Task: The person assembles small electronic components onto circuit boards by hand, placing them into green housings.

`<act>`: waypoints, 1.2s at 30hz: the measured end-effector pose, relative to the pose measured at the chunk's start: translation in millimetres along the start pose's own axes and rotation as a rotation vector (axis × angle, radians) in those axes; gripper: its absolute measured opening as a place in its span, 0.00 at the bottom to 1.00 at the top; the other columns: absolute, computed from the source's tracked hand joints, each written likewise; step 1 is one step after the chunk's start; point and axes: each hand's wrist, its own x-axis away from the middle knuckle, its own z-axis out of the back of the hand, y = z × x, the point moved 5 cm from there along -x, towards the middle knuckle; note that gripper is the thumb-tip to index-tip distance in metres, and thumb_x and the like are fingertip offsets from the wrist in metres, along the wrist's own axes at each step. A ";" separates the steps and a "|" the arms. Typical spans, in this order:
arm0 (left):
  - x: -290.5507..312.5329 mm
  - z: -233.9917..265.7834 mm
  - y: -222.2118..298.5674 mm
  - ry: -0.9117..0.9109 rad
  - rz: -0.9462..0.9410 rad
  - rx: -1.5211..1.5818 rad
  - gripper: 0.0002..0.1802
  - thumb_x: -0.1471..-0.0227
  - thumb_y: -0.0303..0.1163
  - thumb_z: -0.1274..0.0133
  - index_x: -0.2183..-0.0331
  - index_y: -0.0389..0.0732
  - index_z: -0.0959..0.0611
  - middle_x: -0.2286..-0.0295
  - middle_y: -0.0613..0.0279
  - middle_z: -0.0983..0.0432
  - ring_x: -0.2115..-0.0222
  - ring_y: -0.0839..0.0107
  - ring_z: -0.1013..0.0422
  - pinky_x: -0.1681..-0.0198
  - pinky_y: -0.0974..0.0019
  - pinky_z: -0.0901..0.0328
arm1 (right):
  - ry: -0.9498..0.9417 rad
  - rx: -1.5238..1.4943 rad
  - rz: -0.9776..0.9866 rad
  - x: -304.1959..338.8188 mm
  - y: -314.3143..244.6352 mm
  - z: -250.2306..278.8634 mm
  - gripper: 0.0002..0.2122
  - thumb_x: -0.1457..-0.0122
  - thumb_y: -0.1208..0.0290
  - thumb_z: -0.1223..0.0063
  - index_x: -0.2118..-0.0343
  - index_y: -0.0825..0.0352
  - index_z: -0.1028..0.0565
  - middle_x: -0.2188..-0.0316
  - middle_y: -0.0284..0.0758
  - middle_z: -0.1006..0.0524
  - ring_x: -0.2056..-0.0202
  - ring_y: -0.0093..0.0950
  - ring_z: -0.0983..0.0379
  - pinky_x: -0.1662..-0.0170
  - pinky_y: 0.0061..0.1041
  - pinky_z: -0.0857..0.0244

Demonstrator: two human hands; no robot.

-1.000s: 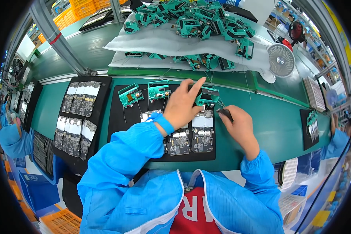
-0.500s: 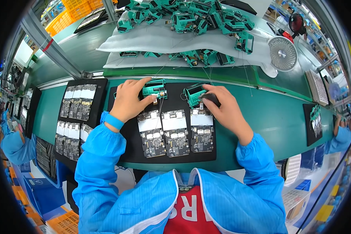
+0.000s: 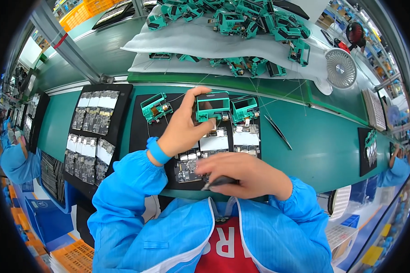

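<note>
Bare hands (image 3: 180,129), boxy green frame (image 3: 217,113), thin rectangular circuit boards (image 3: 187,166)

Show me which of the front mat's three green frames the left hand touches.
The middle frame: the left hand brackets it between thumb and fingers, while neither hand touches the left frame or right frame.

Green frame (image 3: 219,114): plastic, semi-gloss. Tweezers (image 3: 279,133): smooth, dark metal. Black mat (image 3: 140,141): matt, foam-like. Tabletop (image 3: 325,141): smooth, slight sheen. White padding (image 3: 157,43): soft-looking, foam-like. Post (image 3: 71,52): dull grey metal. Blue sleeve (image 3: 127,184): thin wrinkled cloth.
</note>
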 end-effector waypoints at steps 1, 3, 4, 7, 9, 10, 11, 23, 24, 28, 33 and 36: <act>0.6 -2.2 -4.0 0.022 0.044 0.095 0.38 0.50 0.14 0.43 0.41 0.46 0.37 0.58 0.63 0.32 0.59 0.76 0.31 0.57 0.71 0.30 | 0.012 0.220 0.034 -1.0 8.1 -4.0 0.07 0.47 0.76 0.38 0.67 0.69 0.25 0.54 0.44 0.22 0.49 0.43 0.26 0.47 0.38 0.30; 1.4 -0.6 -19.8 0.056 0.024 0.077 0.37 0.50 0.16 0.41 0.42 0.48 0.36 0.60 0.63 0.32 0.61 0.77 0.31 0.61 0.72 0.30 | 0.021 0.564 -0.093 2.1 24.9 -5.4 0.11 0.49 0.72 0.36 0.66 0.69 0.26 0.46 0.47 0.27 0.42 0.47 0.33 0.43 0.40 0.34; 2.0 0.8 -22.7 0.077 -0.005 0.018 0.36 0.50 0.19 0.41 0.42 0.49 0.35 0.62 0.63 0.30 0.64 0.78 0.31 0.64 0.72 0.30 | 0.084 0.644 -0.106 5.3 28.7 -2.2 0.11 0.48 0.73 0.36 0.66 0.69 0.26 0.47 0.46 0.27 0.42 0.47 0.33 0.43 0.40 0.34; 2.4 -2.0 -26.0 0.039 0.034 0.003 0.38 0.50 0.15 0.41 0.41 0.49 0.36 0.60 0.63 0.33 0.59 0.76 0.31 0.58 0.73 0.29 | 0.148 0.572 -0.163 13.9 34.0 -1.0 0.10 0.48 0.74 0.36 0.66 0.68 0.26 0.47 0.45 0.26 0.42 0.47 0.33 0.42 0.41 0.35; 1.6 -3.9 -23.8 0.044 -0.054 -0.083 0.39 0.50 0.14 0.41 0.41 0.49 0.36 0.59 0.62 0.33 0.59 0.75 0.30 0.57 0.72 0.29 | 0.135 0.536 -0.129 17.4 33.3 -6.7 0.11 0.48 0.75 0.36 0.66 0.69 0.27 0.47 0.45 0.26 0.42 0.47 0.32 0.42 0.42 0.35; 0.8 -5.0 -23.5 0.066 -0.072 -0.106 0.39 0.51 0.14 0.40 0.41 0.48 0.36 0.59 0.62 0.33 0.59 0.75 0.30 0.57 0.72 0.29 | 0.136 0.533 -0.129 17.6 34.5 -7.9 0.11 0.48 0.75 0.36 0.66 0.69 0.27 0.47 0.45 0.26 0.42 0.47 0.32 0.42 0.42 0.35; 0.3 -5.6 -23.0 0.086 -0.090 -0.129 0.39 0.51 0.15 0.40 0.41 0.48 0.36 0.58 0.62 0.33 0.59 0.75 0.30 0.56 0.71 0.29 | 0.140 0.506 -0.111 17.8 35.0 -8.9 0.11 0.48 0.74 0.36 0.66 0.69 0.27 0.47 0.45 0.25 0.42 0.47 0.32 0.42 0.42 0.35; 2.9 -4.5 -20.3 0.088 -0.056 -0.114 0.39 0.51 0.14 0.40 0.41 0.48 0.36 0.57 0.60 0.31 0.56 0.72 0.29 0.55 0.69 0.28 | 0.311 0.674 -0.231 14.0 42.2 -3.1 0.11 0.47 0.73 0.36 0.67 0.72 0.27 0.43 0.56 0.32 0.37 0.56 0.41 0.38 0.44 0.41; 2.3 -4.2 -20.5 0.095 -0.116 -0.202 0.38 0.51 0.14 0.40 0.42 0.47 0.35 0.55 0.60 0.31 0.55 0.72 0.29 0.54 0.68 0.29 | 0.285 0.650 -0.207 16.1 43.6 -3.6 0.11 0.47 0.72 0.37 0.67 0.72 0.27 0.44 0.56 0.32 0.38 0.56 0.40 0.39 0.45 0.41; 3.4 -5.4 -14.9 0.116 -0.265 -0.358 0.38 0.53 0.16 0.38 0.43 0.46 0.33 0.51 0.59 0.30 0.52 0.69 0.30 0.50 0.65 0.32 | 0.248 0.599 -0.168 20.2 41.3 -10.4 0.10 0.48 0.74 0.37 0.68 0.71 0.28 0.45 0.53 0.29 0.40 0.53 0.38 0.40 0.43 0.39; 3.4 -5.0 -11.2 0.038 -0.091 -0.258 0.38 0.53 0.16 0.38 0.42 0.47 0.34 0.51 0.59 0.30 0.52 0.68 0.29 0.50 0.64 0.31 | 0.257 0.603 -0.165 21.8 44.0 -9.9 0.10 0.48 0.75 0.37 0.68 0.71 0.28 0.46 0.51 0.28 0.40 0.51 0.36 0.41 0.42 0.37; 4.1 -4.8 -13.9 0.029 -0.025 -0.207 0.39 0.52 0.16 0.38 0.42 0.48 0.34 0.51 0.60 0.30 0.52 0.68 0.29 0.51 0.65 0.30 | 0.247 0.623 -0.159 21.4 42.9 -10.8 0.10 0.48 0.75 0.37 0.68 0.70 0.28 0.47 0.51 0.28 0.40 0.51 0.36 0.42 0.42 0.36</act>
